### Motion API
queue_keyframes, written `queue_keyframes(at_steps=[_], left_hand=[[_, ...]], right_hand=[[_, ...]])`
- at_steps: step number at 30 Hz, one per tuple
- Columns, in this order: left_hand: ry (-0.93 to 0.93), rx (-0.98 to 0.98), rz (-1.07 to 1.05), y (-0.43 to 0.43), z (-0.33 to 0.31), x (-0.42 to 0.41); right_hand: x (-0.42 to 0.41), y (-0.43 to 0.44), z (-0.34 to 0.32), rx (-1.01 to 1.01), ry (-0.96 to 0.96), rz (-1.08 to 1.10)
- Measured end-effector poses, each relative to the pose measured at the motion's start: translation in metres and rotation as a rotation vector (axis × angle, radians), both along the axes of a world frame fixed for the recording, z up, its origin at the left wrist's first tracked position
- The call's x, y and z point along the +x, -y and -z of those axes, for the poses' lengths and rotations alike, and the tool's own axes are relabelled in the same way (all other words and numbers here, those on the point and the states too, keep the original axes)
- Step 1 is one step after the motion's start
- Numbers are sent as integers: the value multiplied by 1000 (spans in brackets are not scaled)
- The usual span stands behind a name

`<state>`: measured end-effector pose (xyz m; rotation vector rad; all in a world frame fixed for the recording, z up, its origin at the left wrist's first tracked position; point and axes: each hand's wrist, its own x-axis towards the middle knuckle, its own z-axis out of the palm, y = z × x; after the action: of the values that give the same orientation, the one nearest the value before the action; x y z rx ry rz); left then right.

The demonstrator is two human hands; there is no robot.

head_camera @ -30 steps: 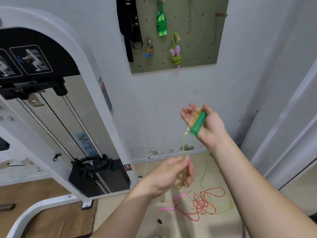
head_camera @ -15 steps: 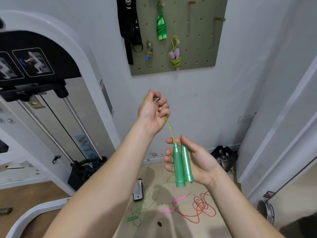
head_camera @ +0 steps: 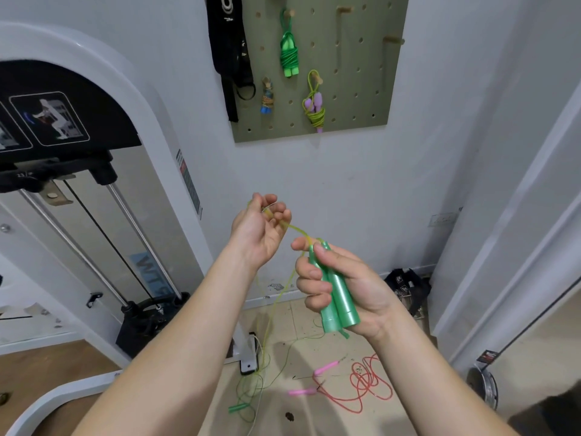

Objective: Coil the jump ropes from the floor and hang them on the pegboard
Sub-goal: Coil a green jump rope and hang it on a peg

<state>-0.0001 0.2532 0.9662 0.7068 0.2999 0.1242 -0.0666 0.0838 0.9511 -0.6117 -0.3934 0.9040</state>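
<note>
Right hand: my right hand (head_camera: pixel 342 287) grips both green handles (head_camera: pixel 334 294) side by side, tips up, with the fingers curled across their fronts.
Left hand: my left hand (head_camera: pixel 257 234) is raised just beside and above the right, fingers curled in and pinching the cord (head_camera: pixel 297 229) a little way from the handle tops.
Rope: a short stretch of cord runs between my hands. From the left hand the rest drops in a long slack loop to the floor (head_camera: pixel 292 313).
Feel, as I judge it: the cord looks thin, light and springy, and smooth enough to slide through a loose pinch and spring out of its loops. The handles look stiff, glossy and a bit slick.
Where to hold: I should keep the handles clamped as the anchor, let the cord run through my left fingers, and lay each loop against the handles.
Snag risk: a loose green handle (head_camera: pixel 237 407) and its thin strand lie on the floor where my slack lands, so the two could tangle.
Still to coil: the red rope (head_camera: pixel 361 388) with pink handles lies loose on the floor.
Pegboard: the pegboard (head_camera: pixel 355 89) on the wall ahead already carries coiled ropes. A bare peg (head_camera: pixel 394 40) sticks out at its upper right.
</note>
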Motion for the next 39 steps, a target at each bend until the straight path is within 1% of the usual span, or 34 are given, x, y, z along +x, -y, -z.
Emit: queue_keyframes(at_steps=[2, 3, 4, 6, 7, 8, 9, 10, 11, 12, 13, 14, 15, 16, 17, 18, 19, 21, 24, 27, 30, 33, 36, 38, 39], left_hand=[[-6, 63, -25, 1, 3, -2], [-19, 132, -25, 3, 4, -5], [-48, 241, -5, 5, 5, -9], [-169, 598, 104, 9, 5, -21], [-233, 831, 199, 10, 6, -28], [-281, 1108, 298, 11, 7, -34], [-302, 1402, 337, 9, 9, -36], [-293, 1658, 283, 10, 10, -38], [-248, 1742, 148, 12, 9, -38], [-132, 1648, 39, 14, 7, -39], [11, 1383, 17, 18, 2, -40], [131, 1097, 109, 24, -7, -43], [193, 904, 253, 30, -15, -46], [216, 823, 388, 33, -19, -49], [217, 814, 485, 35, -21, -51], [217, 825, 535, 36, -20, -53], [209, 836, 531, 36, -19, -56], [195, 908, 451, 34, -18, -59], [200, 1129, 324, 29, -26, -68], [216, 1385, 233, 22, -32, -72], [194, 1517, 96, 11, -38, -76], [198, 1554, 107, 0, -40, -76], [209, 1511, 147, -9, -40, -69], [221, 1393, 211, -12, -41, -65], [201, 1288, 247, -13, -38, -63]], right_hand=[[-2, -1, -3, 40, -37, 26], [-3, -2, -4, 51, -47, 31], [-4, -3, -6, 66, -54, 32], [-5, -5, -11, 115, -89, 34], [-5, -6, -15, 138, -112, 44], [-4, -6, -17, 150, -130, 61], [-3, -6, -19, 156, -142, 73], [-2, -5, -20, 165, -152, 74], [-1, -5, -20, 176, -157, 67], [-1, -4, -20, 180, -156, 59], [-1, -4, -20, 174, -152, 56], [-1, -3, -21, 159, -149, 58], [-3, -3, -23, 134, -146, 66], [-3, -2, -26, 100, -142, 85], [-4, -1, -29, 61, -135, 104], [-4, 2, -31, 22, -126, 116], [-4, 5, -34, -18, -117, 119], [-4, 10, -34, -123, -110, 126], [-5, 11, -27, -232, -99, 107], [-6, 8, -20, -235, -74, 56], [-7, 8, -13, -222, -34, -50], [-8, 7, -8, -251, -10, -145], [-6, -2, -7, -275, -23, -121], [-6, -10, -7, -298, -7, -55], [-5, -15, -8, -297, -9, -35]])
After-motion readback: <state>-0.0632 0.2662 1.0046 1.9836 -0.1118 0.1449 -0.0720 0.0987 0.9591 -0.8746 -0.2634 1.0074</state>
